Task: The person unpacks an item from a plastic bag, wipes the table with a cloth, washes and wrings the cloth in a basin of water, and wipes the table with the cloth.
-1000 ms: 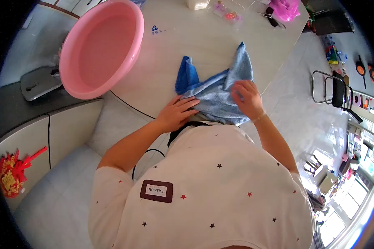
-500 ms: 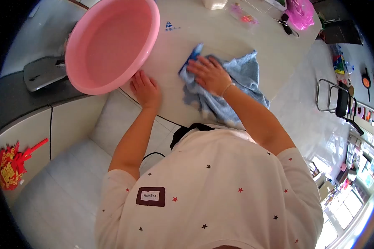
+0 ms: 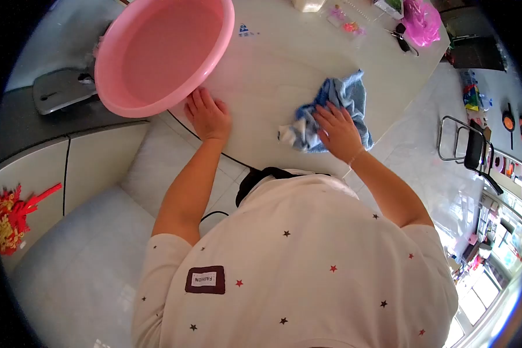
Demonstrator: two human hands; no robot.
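Observation:
A crumpled blue cloth (image 3: 345,95) with a darker blue and a whitish part lies bunched on the pale table (image 3: 272,75). My right hand (image 3: 339,133) rests palm down on its lower right part, fingers stretched out and slightly apart. My left hand (image 3: 207,116) lies flat at the table's near edge, fingers extended, with nothing in it. Its fingertips are beside the rim of a large pink basin (image 3: 162,58); whether they touch it I cannot tell. The basin seems to hold water.
At the table's far right are a pink plastic bag (image 3: 421,23), dark-handled scissors (image 3: 400,37) and a small clear packet (image 3: 347,22). A white container (image 3: 308,4) stands at the far edge. Left is a dark counter with a grey board (image 3: 64,91). A black chair (image 3: 475,145) stands right.
My right hand has moved right and toward me, dragging the cloth, which is now more bunched. My left hand stays by the basin. The view has shifted slightly.

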